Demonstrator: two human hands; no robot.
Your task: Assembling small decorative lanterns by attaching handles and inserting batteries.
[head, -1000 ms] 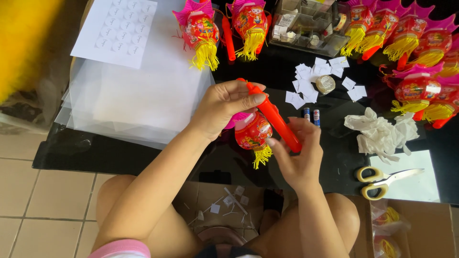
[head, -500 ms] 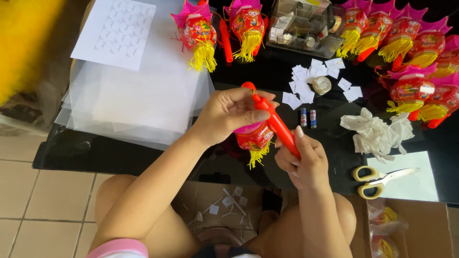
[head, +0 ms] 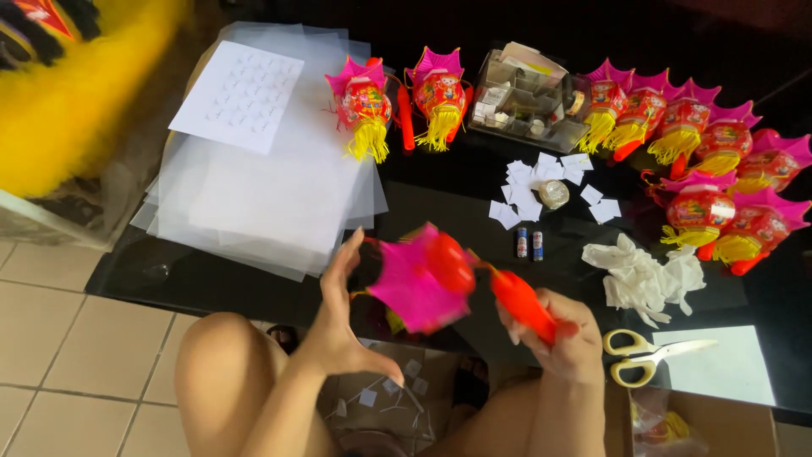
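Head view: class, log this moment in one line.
left hand: open beside lantern | right hand: grips orange handle | table: scissors, batteries

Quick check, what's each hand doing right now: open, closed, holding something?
Left hand: open, fingers spread beside the pink lantern.
Right hand: closed around the lantern's red handle.

Glossy plastic lantern (head: 423, 279); glossy black table (head: 448, 203).

Yellow-handled scissors (head: 651, 354) lay on the black worktop (head: 440, 199) near crumpled white gloves (head: 647, 275), two small batteries (head: 529, 244) and clear plastic sheets (head: 271, 182).
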